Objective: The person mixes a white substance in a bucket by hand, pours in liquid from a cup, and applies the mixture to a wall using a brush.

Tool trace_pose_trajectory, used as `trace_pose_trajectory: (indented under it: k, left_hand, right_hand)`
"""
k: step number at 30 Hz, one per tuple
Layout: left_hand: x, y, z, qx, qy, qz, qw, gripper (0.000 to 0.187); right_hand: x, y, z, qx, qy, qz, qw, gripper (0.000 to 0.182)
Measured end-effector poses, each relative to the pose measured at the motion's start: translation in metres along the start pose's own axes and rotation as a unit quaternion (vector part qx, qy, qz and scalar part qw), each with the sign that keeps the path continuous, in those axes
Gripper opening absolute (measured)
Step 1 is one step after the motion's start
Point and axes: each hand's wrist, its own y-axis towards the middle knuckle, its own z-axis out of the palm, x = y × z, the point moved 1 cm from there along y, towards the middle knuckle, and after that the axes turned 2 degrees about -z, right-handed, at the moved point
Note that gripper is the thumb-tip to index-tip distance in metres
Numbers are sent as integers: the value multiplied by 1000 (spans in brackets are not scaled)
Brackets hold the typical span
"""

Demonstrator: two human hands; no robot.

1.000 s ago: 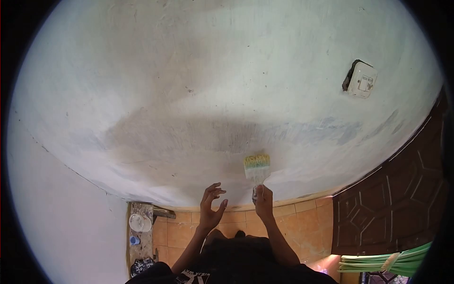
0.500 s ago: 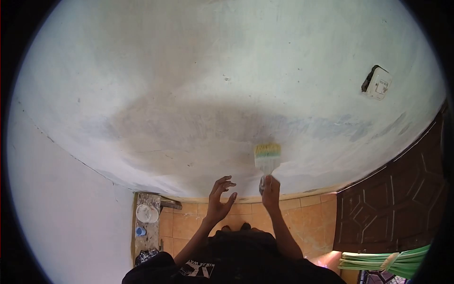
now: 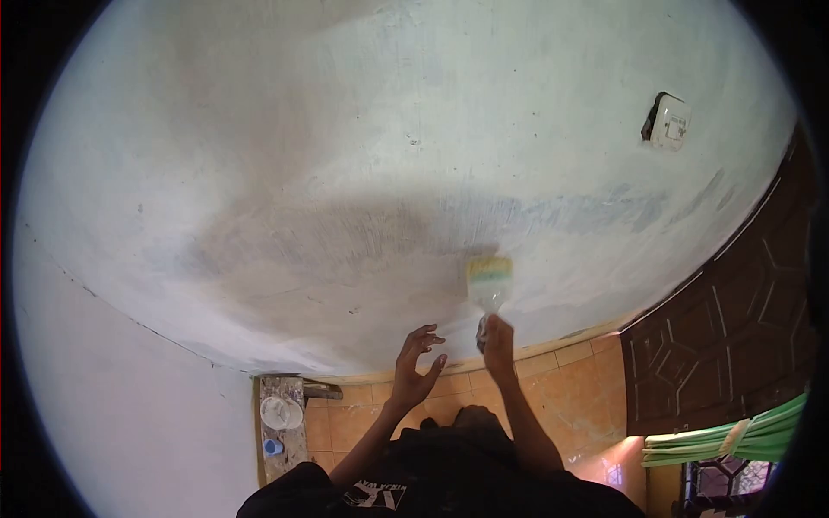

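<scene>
The right hand (image 3: 498, 344) grips a paintbrush (image 3: 490, 287) by its handle, long axis upright, bristles pointing up against the wall (image 3: 363, 155). The left hand (image 3: 417, 369) hangs open, fingers spread, holding nothing. Far left, a white bowl (image 3: 281, 413) sits on a board (image 3: 278, 436), contents unclear.

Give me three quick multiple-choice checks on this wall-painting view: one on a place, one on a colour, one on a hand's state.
1. Where is the wall switch?
A. Upper right of the wall
B. Lower left, by the floor
C. On the door

2. What colour is the door?
A. White
B. Dark brown
C. Blue

3. What is the left hand doing?
A. Gripping the paintbrush
B. Holding a cup
C. Open, fingers spread, holding nothing

Answers:
1 A: it sits high on the wall, above the door.
2 B: its carved panels are dark brown.
3 C: only the right hand grips the paintbrush.
</scene>
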Motion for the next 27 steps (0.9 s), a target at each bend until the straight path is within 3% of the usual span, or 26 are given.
trace_pose_trajectory:
  k: [3, 6, 9, 11, 12, 14, 19, 22, 25, 27]
  left_hand:
    - [5, -11, 2, 15, -16, -30, 999, 30]
    - [4, -18, 4, 28, -32, -40, 998, 30]
    - [8, -21, 6, 43, -19, -35, 998, 29]
    - [7, -19, 7, 45, -10, -31, 998, 30]
    - [7, -20, 7, 43, -7, -27, 999, 30]
    - [8, -15, 8, 41, -1, -17, 999, 30]
    - [3, 0, 23, 35, -8, -29, 999, 30]
    - [-5, 14, 40, 33, -10, -15, 999, 30]
    - [-9, 24, 58, 30, -16, -12, 999, 31]
    - [-12, 27, 71, 28, -17, -10, 999, 32]
  right_hand:
    - [55, 29, 6, 16, 8, -84, 996, 47]
    - [62, 52, 6, -27, 22, -41, 999, 46]
    - [-15, 38, -18, -1, -17, -70, 997, 45]
    - [-39, 6, -21, -12, 11, 49, 999, 43]
    - [-38, 0, -22, -17, 26, 51, 998, 44]
    - [-12, -4, -25, -29, 56, 53, 997, 44]
    - [99, 61, -46, -58, 48, -68, 995, 44]
    - [70, 86, -70, -48, 56, -79, 994, 45]
    - [11, 61, -88, -34, 14, -54, 998, 47]
    - [2, 30, -93, -26, 32, 60, 997, 47]
